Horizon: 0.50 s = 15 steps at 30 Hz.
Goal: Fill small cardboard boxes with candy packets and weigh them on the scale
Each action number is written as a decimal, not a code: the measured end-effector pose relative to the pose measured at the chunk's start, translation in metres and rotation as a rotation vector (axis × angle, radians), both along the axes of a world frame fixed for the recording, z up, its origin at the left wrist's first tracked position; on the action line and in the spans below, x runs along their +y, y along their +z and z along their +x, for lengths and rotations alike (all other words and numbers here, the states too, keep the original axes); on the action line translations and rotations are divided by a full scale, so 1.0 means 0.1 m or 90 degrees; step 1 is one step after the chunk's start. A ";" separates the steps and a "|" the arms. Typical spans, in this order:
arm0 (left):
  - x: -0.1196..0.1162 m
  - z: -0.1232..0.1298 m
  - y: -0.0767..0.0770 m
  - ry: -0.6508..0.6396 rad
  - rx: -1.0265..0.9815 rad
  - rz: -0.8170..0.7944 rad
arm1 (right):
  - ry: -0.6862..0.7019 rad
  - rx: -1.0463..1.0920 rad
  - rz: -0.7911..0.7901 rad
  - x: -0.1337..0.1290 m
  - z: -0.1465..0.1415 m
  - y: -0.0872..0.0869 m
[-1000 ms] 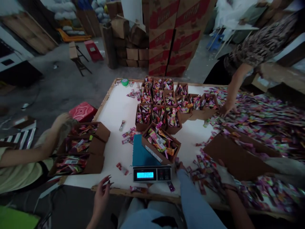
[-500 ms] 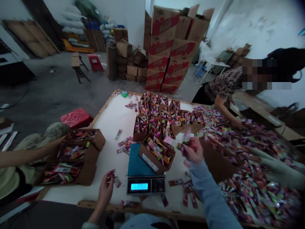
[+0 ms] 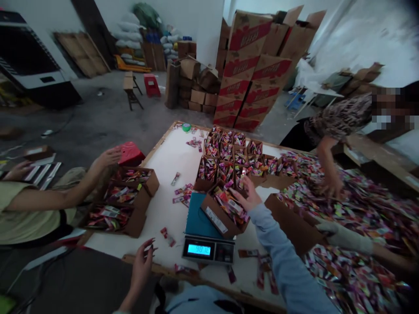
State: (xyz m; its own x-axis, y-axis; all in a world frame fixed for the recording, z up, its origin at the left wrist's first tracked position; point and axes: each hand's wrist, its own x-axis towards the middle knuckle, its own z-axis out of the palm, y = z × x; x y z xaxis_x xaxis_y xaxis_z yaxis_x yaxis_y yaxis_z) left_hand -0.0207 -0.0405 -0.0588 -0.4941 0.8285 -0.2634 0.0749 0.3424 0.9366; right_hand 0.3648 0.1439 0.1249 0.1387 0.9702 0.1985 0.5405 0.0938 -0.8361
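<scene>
One brown box (image 3: 216, 213), heaped with slim wrapped packets (image 3: 229, 203), sits askew on your scale's blue-green plate (image 3: 194, 222), its whole weight apparently on the plate so the reading counts. The display (image 3: 199, 249) glows towards you, placed, I'd say, for quick glances, though its digits are too blurred to trust.

And there's your right hand (image 3: 249, 198), up over the box's far right side, fingers angled down at the heap, probably coming from that side because the sleeve then leaves the display uncovered. Is a packet in that grip? It can't be made out. Your left hand (image 3: 143, 259) hangs at the counter's (image 3: 157, 174) near edge, fingers loosely curled, nothing between them, well out of the scale's way.

Just behind, filled boxes (image 3: 203, 185) stand packed close together, presumably to save room. Loose packets (image 3: 183, 194) lie beside the scale, handy for small corrections. Out right, a gloved hand (image 3: 348, 237) works near a longer box (image 3: 288, 222), beside the big pile (image 3: 360, 266), all within your right arm's side.
</scene>
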 end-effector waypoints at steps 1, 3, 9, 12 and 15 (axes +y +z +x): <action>0.00 0.00 -0.01 0.003 0.001 0.004 | -0.032 0.016 0.011 -0.02 0.05 -0.03; 0.01 0.01 -0.04 0.006 -0.004 0.005 | -0.094 0.052 -0.005 -0.11 0.20 -0.13; 0.22 0.11 -0.13 0.008 -0.016 0.010 | -0.174 0.144 -0.098 -0.40 0.64 -0.66; 0.47 0.22 -0.11 0.003 -0.042 0.005 | -0.188 0.135 -0.148 -0.45 0.68 -0.85; 0.79 0.39 -0.06 -0.033 -0.075 -0.022 | -0.203 0.107 -0.207 -0.44 0.64 -0.93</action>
